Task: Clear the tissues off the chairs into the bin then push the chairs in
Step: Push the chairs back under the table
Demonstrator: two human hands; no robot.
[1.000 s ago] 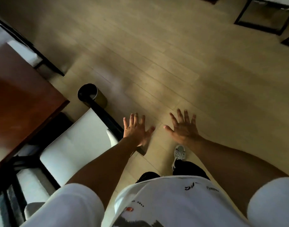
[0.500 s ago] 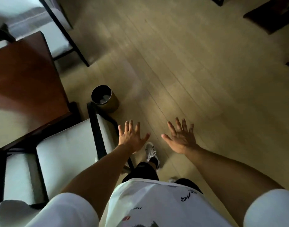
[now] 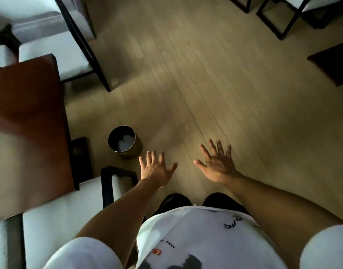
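Observation:
A small round bin (image 3: 134, 147) with a dark inside stands on the floor beside the table corner, and white tissues (image 3: 125, 143) lie in it. My left hand (image 3: 156, 169) hovers open, fingers spread, just right of the bin and above the back corner of a white-cushioned chair (image 3: 69, 206) that sits tucked against the table. My right hand (image 3: 217, 166) is open too, held over bare floor. Neither hand touches anything. A second white chair (image 3: 56, 51) with a black frame stands at the table's far end, its seat bare where visible.
A reddish-brown wooden table (image 3: 27, 121) fills the left side. Black-framed chairs (image 3: 295, 14) stand at the top right, and a dark mat (image 3: 333, 63) lies at the right edge. Open wooden floor (image 3: 205, 84) stretches ahead.
The view has swung toward the table's far end, so the bin and the far chair show more fully. Both hands stay open and spread, and the near chair now lies further beneath me.

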